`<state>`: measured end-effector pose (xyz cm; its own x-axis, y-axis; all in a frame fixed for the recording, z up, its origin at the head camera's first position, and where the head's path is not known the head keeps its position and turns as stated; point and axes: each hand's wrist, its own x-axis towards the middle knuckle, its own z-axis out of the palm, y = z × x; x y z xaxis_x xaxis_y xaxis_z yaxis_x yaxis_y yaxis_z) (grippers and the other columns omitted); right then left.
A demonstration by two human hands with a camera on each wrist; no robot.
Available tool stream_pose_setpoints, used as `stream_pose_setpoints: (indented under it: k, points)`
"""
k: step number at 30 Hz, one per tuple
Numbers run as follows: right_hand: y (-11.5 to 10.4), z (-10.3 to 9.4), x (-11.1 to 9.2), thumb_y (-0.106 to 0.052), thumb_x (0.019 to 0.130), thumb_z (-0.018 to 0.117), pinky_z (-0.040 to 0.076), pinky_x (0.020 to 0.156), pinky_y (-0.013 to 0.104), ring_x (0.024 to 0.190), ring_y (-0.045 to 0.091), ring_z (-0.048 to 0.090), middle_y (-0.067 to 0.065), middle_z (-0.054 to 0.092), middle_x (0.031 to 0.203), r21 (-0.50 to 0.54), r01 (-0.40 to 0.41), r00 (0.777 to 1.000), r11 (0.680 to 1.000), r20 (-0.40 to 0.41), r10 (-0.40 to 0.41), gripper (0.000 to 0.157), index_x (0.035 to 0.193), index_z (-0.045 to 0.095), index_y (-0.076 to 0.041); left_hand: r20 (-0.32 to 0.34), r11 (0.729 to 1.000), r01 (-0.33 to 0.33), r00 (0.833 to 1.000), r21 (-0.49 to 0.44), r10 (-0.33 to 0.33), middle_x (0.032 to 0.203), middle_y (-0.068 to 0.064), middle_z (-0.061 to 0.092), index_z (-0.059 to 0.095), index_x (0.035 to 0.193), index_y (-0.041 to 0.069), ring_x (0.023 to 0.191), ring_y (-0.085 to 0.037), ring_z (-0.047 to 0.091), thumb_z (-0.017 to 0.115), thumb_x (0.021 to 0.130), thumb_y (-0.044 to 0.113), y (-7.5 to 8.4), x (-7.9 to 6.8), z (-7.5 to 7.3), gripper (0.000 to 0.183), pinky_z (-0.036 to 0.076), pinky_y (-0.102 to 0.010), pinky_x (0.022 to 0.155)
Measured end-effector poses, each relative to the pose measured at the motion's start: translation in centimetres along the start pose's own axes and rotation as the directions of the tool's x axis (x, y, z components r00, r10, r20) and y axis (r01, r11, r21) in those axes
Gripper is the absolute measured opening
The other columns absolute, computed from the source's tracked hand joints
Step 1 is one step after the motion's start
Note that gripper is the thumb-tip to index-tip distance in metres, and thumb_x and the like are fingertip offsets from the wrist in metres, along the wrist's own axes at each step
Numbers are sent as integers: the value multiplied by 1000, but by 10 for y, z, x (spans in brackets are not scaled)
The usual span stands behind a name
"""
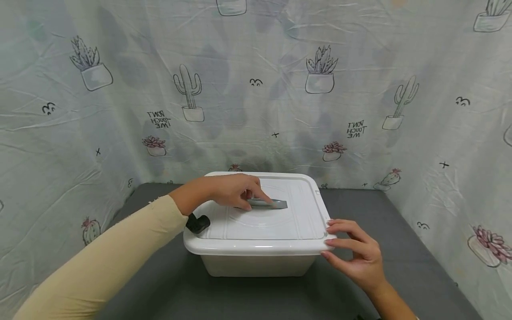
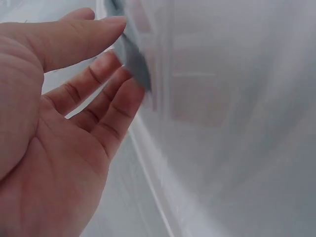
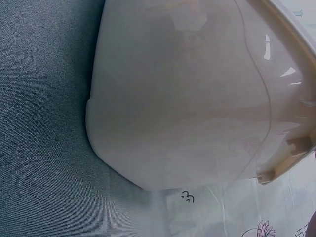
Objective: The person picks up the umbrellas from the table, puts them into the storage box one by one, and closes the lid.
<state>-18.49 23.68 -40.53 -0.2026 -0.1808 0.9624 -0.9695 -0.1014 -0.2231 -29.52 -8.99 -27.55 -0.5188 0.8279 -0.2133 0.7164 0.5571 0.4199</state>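
A white plastic storage box [image 1: 258, 266] stands with its white lid [image 1: 256, 231] on top. My left hand [image 1: 234, 190] reaches over the lid and pinches a flat grey handle [image 1: 276, 204] at its middle. In the left wrist view the thumb and fingers of the left hand [image 2: 64, 108] lie on both sides of the grey handle [image 2: 134, 61]. At the lid's front right corner my right hand [image 1: 356, 253] holds the rim with bent fingers and thumb. The right wrist view shows mainly the box's side wall [image 3: 177, 98]; the right hand is almost wholly out of it.
The box stands on a dark grey surface [image 1: 160, 284]. Behind and on both sides hangs a pale curtain [image 1: 256, 111] printed with cacti and potted plants. A black wrist camera [image 1: 198, 223] on the left wrist sits just over the lid's left edge.
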Motion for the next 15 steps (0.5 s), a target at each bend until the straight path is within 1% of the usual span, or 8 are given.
stream_pose_setpoints:
  k: [3,5,10,13,15]
  points:
    - [0,-1,-1,8,74,86,51,109,34,119,36,62,27,68,112,1,-5,1000,1000,0,5,21,91,75,12,-21,999,20,1000,-27,-21,119,0,61,63,142,28,100,-11,61,72,95,7,0,-13,-3,53,53,-27,92]
    - [0,-1,-2,8,74,86,50,109,34,119,36,62,27,68,112,1,-9,1000,1000,1,9,21,91,75,12,-41,999,31,999,-44,-33,123,-3,62,63,142,25,107,-15,63,70,95,5,-1,-23,-4,51,54,-28,98]
    - [-1,0,-2,8,74,86,51,109,33,118,35,62,26,68,112,-16,-14,1000,1000,5,15,20,91,75,11,-127,998,38,991,-59,-45,124,-7,63,64,141,15,117,-24,61,65,98,3,-11,-45,-4,44,55,-31,102]
    - [-1,0,-1,7,74,87,51,108,33,117,35,63,26,68,111,-27,-15,1000,1000,10,16,20,90,75,10,-197,995,71,977,-64,-83,125,-9,64,63,141,12,120,-27,60,63,100,6,-19,-58,0,41,54,-38,104]
    - [-2,1,0,7,74,87,51,108,33,117,35,63,26,68,110,-34,-15,1000,999,12,16,20,90,75,10,-262,992,112,957,-58,-123,127,-9,65,65,140,12,119,-27,61,62,102,10,-23,-66,4,38,54,-44,102]
